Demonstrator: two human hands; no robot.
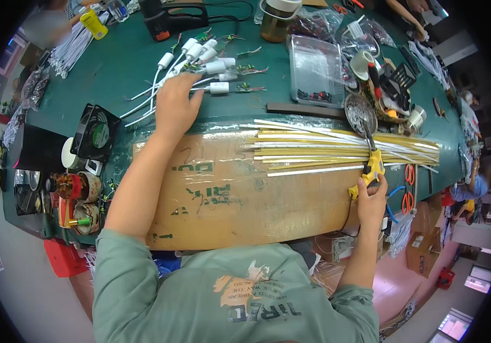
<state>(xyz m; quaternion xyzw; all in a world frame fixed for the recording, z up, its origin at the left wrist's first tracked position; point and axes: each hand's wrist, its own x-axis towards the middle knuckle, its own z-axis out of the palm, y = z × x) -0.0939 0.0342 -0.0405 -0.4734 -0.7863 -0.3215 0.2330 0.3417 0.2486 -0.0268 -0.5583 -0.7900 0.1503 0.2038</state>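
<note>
My left hand (177, 106) reaches over a pile of white cylindrical housings (219, 88) with white cables (142, 108) and small green circuit boards (188, 67) on wires. Its thumb stands apart from the fingers, whose tips are partly hidden among the parts; I see nothing gripped. With its fingers around the lower end of a yellow and black handle, my right hand (373, 197) holds a soldering iron (374, 164). The iron's metal end points away from me, over a round metal dish (361, 108). Beneath it lie several yellow and white thin strips (308, 151).
A brown cardboard sheet (228, 211) covers the near part of the green table (245, 57). Left stand a black fan (95, 132) and jars (88, 186). A clear plastic box (317, 66) is at the back, orange-handled scissors (409, 191) at right. Other people work across the table.
</note>
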